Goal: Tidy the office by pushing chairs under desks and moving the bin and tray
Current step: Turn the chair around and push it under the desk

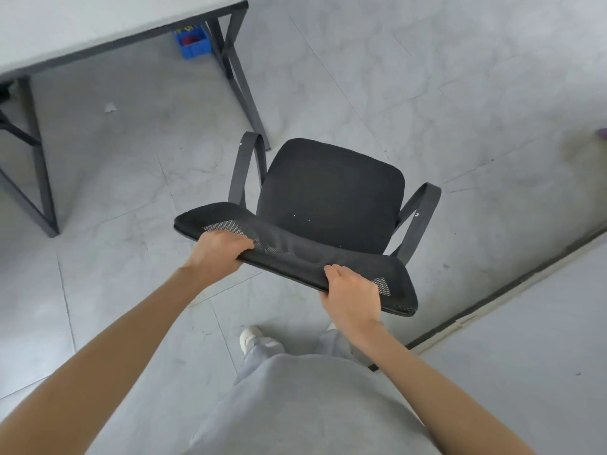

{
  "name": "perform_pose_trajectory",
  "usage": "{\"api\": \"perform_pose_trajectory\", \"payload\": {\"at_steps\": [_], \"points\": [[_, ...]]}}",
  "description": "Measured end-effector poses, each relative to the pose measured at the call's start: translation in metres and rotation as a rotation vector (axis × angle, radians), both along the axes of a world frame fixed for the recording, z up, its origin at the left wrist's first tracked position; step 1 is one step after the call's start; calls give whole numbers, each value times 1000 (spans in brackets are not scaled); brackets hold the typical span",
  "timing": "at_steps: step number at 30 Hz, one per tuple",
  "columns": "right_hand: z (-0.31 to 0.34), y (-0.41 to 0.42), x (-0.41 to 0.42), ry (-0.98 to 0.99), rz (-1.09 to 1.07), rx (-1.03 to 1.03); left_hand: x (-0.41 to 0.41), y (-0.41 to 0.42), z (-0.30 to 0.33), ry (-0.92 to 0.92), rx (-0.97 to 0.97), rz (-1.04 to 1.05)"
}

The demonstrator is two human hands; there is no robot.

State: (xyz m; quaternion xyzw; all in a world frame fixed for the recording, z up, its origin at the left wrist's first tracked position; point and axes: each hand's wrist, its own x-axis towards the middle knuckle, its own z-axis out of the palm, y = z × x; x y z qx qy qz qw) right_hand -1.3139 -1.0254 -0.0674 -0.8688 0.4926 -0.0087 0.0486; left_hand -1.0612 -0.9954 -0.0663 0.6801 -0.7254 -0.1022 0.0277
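Note:
A black mesh office chair (328, 195) with grey armrests stands on the floor in front of me, its seat facing away. My left hand (216, 254) grips the left part of the backrest's top edge. My right hand (349, 295) grips the same edge further right. A white-topped desk (98, 24) on a dark metal frame stands at the upper left, its near right leg just beyond the chair's left armrest. The chair is outside the desk, to the right of the gap under it.
A blue tray (193, 44) with small items sits on the floor under the desk's far side. A scrap of paper (110, 107) lies under the desk. A dark floor strip (492, 290) runs diagonally at the right. My shoes (249, 336) are behind the chair.

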Motion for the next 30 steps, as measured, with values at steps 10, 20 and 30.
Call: {"api": "perform_pose_trajectory", "payload": {"at_steps": [10, 20, 30], "points": [[-8, 13, 88, -9, 20, -85, 83, 23, -3, 12, 47, 121], [-20, -30, 119, -62, 229, -82, 88, 60, -7, 33, -46, 411], [-1, -152, 132, -43, 576, 28, 25, 43, -12, -10, -30, 574]]}}
